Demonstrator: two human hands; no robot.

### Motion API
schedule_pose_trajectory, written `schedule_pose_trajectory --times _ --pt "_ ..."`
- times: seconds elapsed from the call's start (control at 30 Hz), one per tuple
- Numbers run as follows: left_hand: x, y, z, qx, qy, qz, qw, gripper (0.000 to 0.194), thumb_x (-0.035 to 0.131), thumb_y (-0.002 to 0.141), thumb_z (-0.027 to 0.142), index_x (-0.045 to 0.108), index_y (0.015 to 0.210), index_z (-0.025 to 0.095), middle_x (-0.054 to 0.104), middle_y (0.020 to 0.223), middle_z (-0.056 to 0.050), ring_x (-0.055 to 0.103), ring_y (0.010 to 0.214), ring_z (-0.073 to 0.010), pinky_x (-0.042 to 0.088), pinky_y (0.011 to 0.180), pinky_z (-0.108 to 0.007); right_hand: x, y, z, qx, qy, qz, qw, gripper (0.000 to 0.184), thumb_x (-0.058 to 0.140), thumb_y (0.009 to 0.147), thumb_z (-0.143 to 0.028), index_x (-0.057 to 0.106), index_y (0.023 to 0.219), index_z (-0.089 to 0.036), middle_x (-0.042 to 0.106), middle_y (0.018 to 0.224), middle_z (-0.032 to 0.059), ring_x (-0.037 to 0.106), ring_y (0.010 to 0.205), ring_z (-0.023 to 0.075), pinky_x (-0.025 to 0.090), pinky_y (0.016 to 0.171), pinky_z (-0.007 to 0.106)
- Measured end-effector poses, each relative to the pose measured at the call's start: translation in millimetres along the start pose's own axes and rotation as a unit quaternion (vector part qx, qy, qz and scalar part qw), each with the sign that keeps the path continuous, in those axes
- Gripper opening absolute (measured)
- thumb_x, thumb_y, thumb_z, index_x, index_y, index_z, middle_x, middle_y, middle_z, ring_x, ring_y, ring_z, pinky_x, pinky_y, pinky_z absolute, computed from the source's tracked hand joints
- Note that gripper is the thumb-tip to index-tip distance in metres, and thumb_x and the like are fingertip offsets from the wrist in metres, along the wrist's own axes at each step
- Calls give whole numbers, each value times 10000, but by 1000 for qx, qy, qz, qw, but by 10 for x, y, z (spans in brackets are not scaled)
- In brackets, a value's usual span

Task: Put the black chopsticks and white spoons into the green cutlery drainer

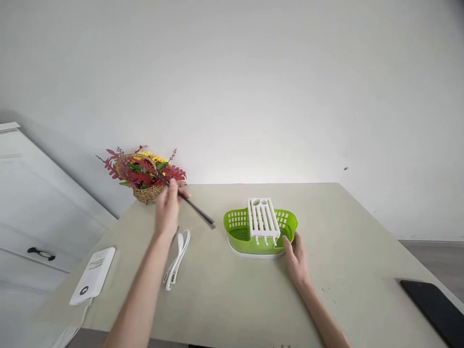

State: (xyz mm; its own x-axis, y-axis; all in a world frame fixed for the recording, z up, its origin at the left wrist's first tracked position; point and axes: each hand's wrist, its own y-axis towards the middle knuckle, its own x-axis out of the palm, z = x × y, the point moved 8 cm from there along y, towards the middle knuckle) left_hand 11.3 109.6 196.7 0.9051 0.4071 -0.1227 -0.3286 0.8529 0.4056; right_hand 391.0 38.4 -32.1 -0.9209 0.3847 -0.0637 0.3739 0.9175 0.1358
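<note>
My left hand [169, 205] is closed around dark chopsticks [197, 210], raised above the table and slanting down to the right. Their lower ends point toward a green plastic basket [237, 246] with a white base. A white slotted rack [264, 220] with small hooks lies across the basket's middle. At the basket's right end, my right hand [297, 258] grips the rim, thumb on the near side; some fingers are partly hidden. White spoons [178, 261] lie in a bunch on the table, just right of my left forearm.
A wicker basket of red and yellow artificial flowers [147, 195] stands at the back left. A white power bank [93, 275] with a cable lies at the left edge, near a white cabinet [43, 217]. A black phone [433, 307] rests at the right. The wall borders the table's back.
</note>
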Motion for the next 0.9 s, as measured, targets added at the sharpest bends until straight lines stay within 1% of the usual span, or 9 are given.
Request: schedule_pose_trajectory --times 0.07,0.1,0.17,0.23,0.3,0.4,0.5,0.67,0.9 --pt "-314 79 -28 -8 147 -51 988 553 424 982 656 669 1128 182 681 742 -30 673 723 -203 525 736 -295 4 1 11 -1 1 -2 1000 514 543 951 -604 567 1322 -250 677 1296 78 593 1213 307 454 1020 450" --pt "-468 91 -105 -12 242 -72 967 513 388 1007 601 674 1150 200 680 758 -29 670 730 -210 518 727 -298 4 1 16 -1 1 -2 1000 514 544 951 -604 567 1322 -249 678 1293 78 595 1210 306 454 1019 449" --pt "-747 64 -382 -32 437 -110 892 428 346 1030 452 663 1202 223 724 895 -58 693 878 -254 510 807 -329 1 1 28 1 1 -1 1000 511 544 954 -603 565 1323 -250 675 1293 79 594 1209 304 449 1022 448" --pt "-973 -23 -764 -78 560 -150 811 425 313 1021 335 640 1239 175 734 1062 -126 688 1031 -301 503 865 -362 -3 0 36 2 0 1 1000 512 543 956 -603 564 1323 -247 669 1296 84 591 1208 304 447 1020 447" --pt "-1133 -128 -1098 -115 597 -171 776 417 333 990 262 646 1225 116 724 1115 -187 686 1074 -322 510 876 -370 -7 -1 38 2 1 1 1000 523 539 957 -606 558 1336 -244 663 1303 88 588 1206 303 450 1014 443" --pt "-1277 -261 -1424 -144 612 -175 758 397 394 938 217 664 1200 89 713 1103 -219 704 1034 -324 529 858 -369 -4 -1 35 -1 3 -1 1000 530 541 955 -606 558 1342 -244 665 1296 88 585 1205 302 458 1004 436" --pt "-1350 -365 -1581 -153 628 -177 742 384 420 908 212 683 1159 85 684 1121 -234 714 987 -327 541 845 -392 -1 -4 35 0 3 -2 1000 525 543 952 -607 564 1330 -243 672 1282 85 591 1195 299 464 995 428" --pt "-1344 -464 -1668 -146 644 -192 726 385 410 934 274 704 1110 99 655 1135 -237 717 934 -340 539 839 -426 -3 -9 35 2 2 1 1000 512 544 955 -604 567 1320 -246 670 1296 80 589 1203 295 455 1006 423" --pt "-1449 -322 -1643 -179 654 -188 710 431 342 968 328 638 1248 189 633 1315 -208 662 1148 -369 528 880 -436 -6 -3 11 3 3 0 1000 510 545 955 -598 573 1325 -248 673 1295 77 592 1203 294 458 999 417"
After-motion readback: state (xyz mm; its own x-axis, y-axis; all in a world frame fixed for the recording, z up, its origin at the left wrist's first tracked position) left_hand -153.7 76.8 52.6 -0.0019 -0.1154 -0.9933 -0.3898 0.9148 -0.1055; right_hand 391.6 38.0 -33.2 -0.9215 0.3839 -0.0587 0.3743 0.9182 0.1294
